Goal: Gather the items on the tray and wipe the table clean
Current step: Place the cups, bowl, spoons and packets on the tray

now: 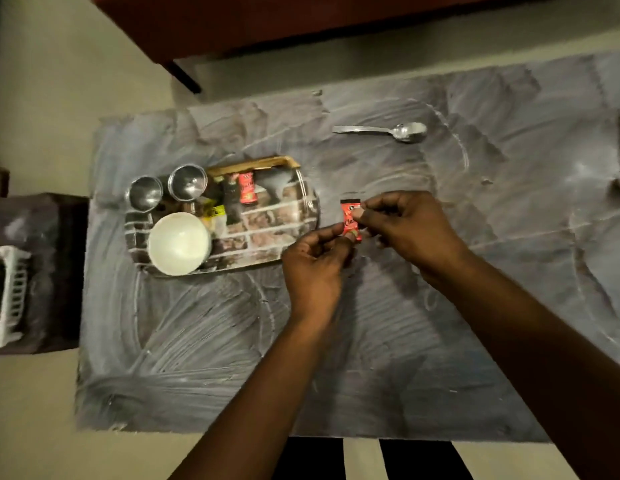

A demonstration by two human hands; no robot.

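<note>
grey streaked table over a pale floor, smeared with white wipe marks. red sachet pinched from both sides just right of the tray, above the tabletop: left hand gripping its lower edge, right hand its upper side. on the tray, a white bowl, two steel cups, a second red sachet and other small packets, blurred. steel spoon lying alone farther back, well apart from the tray. white basket at far left, off the table.
</note>
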